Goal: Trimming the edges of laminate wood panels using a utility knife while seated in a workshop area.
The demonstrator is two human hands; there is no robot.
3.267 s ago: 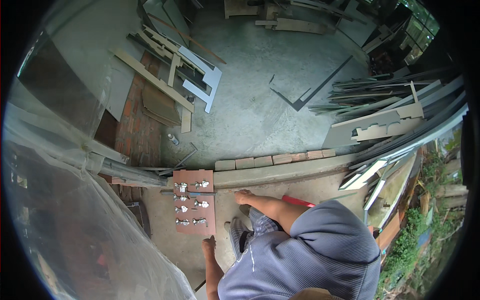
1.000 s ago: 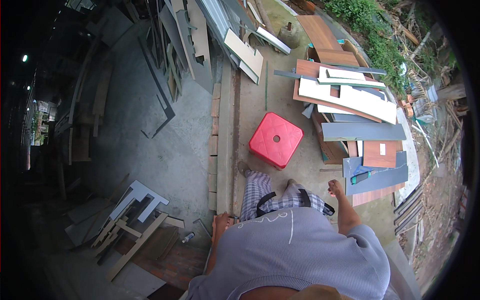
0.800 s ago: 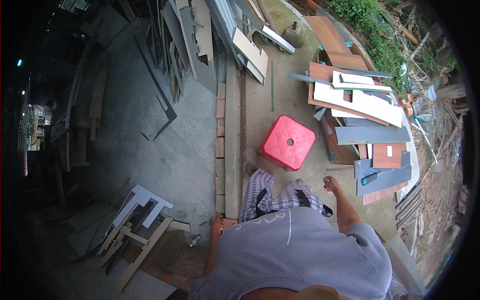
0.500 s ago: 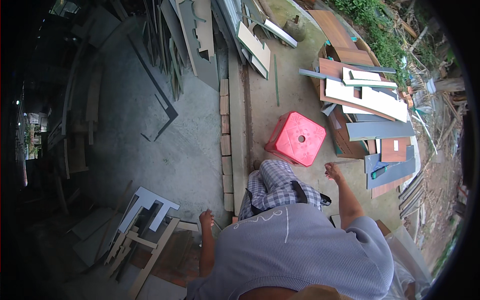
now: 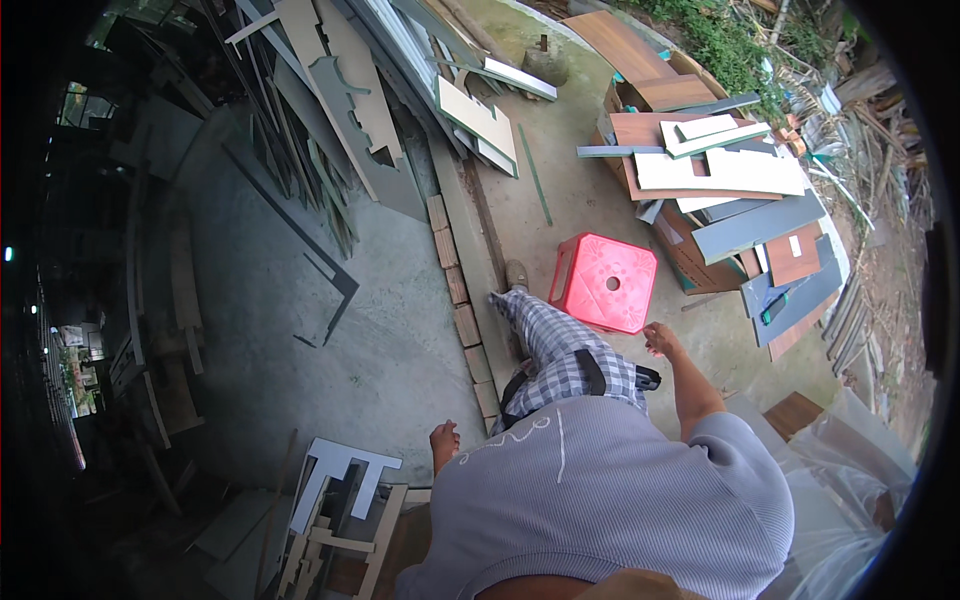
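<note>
My right hand (image 5: 658, 340) hangs beside the near right corner of a red plastic stool (image 5: 613, 284) with a hole in its seat. Its fingers are loosely bent and apart, with nothing visible in them; whether it touches the stool I cannot tell. On the left, my left hand (image 5: 446, 438) hangs next to my body, fingers curled in, nothing visible in it. Below that hand lies a white cut-out board (image 5: 335, 468) on a stack of beige board offcuts (image 5: 383, 530).
A row of bricks (image 5: 457, 285) and a concrete ledge run along my left. Board offcuts (image 5: 720, 172) pile on a cardboard box (image 5: 690, 255) at the right. More panels (image 5: 350, 110) lean at the far left. Clear plastic sheeting (image 5: 850, 470) hangs at the near right.
One leg has stepped forward, showing a shoe left of the stool. The view has turned, and the stool sits nearer my right hand. My left hand has shifted closer to my body.
</note>
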